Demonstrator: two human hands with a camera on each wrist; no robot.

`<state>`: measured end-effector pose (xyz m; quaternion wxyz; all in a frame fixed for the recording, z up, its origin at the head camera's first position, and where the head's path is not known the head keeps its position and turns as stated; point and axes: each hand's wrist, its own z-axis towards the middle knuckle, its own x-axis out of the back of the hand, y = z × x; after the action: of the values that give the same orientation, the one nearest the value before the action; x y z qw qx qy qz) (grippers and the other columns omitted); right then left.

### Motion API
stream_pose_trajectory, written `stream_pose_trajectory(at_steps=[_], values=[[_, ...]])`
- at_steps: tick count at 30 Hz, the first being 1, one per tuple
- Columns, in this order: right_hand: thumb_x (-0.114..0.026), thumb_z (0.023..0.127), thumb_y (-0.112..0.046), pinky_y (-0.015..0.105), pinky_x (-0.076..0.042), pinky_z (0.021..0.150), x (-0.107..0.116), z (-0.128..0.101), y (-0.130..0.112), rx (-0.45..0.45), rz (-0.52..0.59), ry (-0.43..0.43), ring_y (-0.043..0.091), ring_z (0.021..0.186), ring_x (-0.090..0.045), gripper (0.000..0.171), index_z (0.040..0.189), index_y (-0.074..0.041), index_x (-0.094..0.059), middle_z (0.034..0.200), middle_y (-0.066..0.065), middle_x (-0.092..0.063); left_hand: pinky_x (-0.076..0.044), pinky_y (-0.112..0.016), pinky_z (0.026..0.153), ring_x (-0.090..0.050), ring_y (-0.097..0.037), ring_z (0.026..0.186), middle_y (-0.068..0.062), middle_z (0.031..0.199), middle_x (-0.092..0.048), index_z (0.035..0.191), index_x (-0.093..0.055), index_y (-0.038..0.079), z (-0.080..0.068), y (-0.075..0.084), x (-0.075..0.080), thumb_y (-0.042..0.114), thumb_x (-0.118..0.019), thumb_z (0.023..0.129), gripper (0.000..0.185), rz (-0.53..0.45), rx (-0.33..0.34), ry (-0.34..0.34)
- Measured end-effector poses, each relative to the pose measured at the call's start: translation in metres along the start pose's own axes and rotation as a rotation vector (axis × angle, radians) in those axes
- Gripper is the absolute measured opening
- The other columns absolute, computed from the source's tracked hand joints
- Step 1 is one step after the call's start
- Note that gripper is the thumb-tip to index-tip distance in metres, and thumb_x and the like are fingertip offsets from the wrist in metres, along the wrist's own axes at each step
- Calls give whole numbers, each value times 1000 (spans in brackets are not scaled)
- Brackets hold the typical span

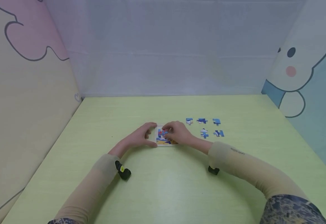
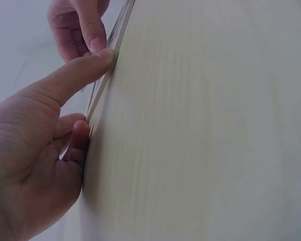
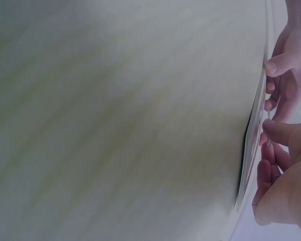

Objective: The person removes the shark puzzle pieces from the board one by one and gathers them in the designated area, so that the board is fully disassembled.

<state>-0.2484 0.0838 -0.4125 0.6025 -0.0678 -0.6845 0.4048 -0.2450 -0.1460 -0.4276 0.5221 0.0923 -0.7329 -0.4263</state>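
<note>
Head view. Left hand [image 1: 143, 134]: fingers curved round the left edge of the puzzle board [image 1: 164, 141], steadying it. Right hand [image 1: 178, 132]: fingertips pinching what appears to be a puzzle piece [image 1: 163, 133] over the board; the piece is mostly hidden by the fingers. Puzzle board: small, white-rimmed, showing blue, red and orange print, lying flat at the middle of the surface [image 1: 163, 193]. Loose pieces [image 1: 204, 127]: five, blue and white, in two short rows on the surface just right of the right hand. Surface: pale green, matt. Room: a pale back wall [image 1: 168, 46], with cartoon-printed panels at either side.

Left wrist view. Left hand [image 2: 35, 150]: thumb and fingertips pressed against the thin edge of the board [image 2: 103, 90], with fingers of the right hand [image 2: 78, 25] above it. Pale surface [image 2: 200, 130] fills the rest.

Right wrist view. Right hand [image 3: 286, 186]: thumb and fingers closed at the board [image 3: 251, 150], seen edge-on; the left hand [image 3: 291, 65] is beyond it. The surface [image 3: 120, 120] is blurred.
</note>
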Motion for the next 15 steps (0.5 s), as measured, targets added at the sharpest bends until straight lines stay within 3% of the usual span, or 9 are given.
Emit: stream_pose_trajectory(at_steps=[6, 15], values=[[-76, 85, -15, 34, -50, 88, 9, -6, 13, -10, 10, 48, 18, 94, -63, 33, 117, -8, -71, 105, 5, -73, -42, -32, 92, -46, -24, 112, -6, 156, -33, 154, -31, 13, 1, -2, 0, 27, -84, 78, 93, 6, 5, 1], [-78, 83, -15, 40, -45, 91, 26, -23, 33, 20, -66, 139, 23, 98, -59, 34, 116, -10, -73, 102, 6, -73, -40, -31, 87, -44, -22, 104, -9, 146, -41, 154, -32, 12, 0, -1, 0, 26, -85, 77, 94, 9, 16, 10]])
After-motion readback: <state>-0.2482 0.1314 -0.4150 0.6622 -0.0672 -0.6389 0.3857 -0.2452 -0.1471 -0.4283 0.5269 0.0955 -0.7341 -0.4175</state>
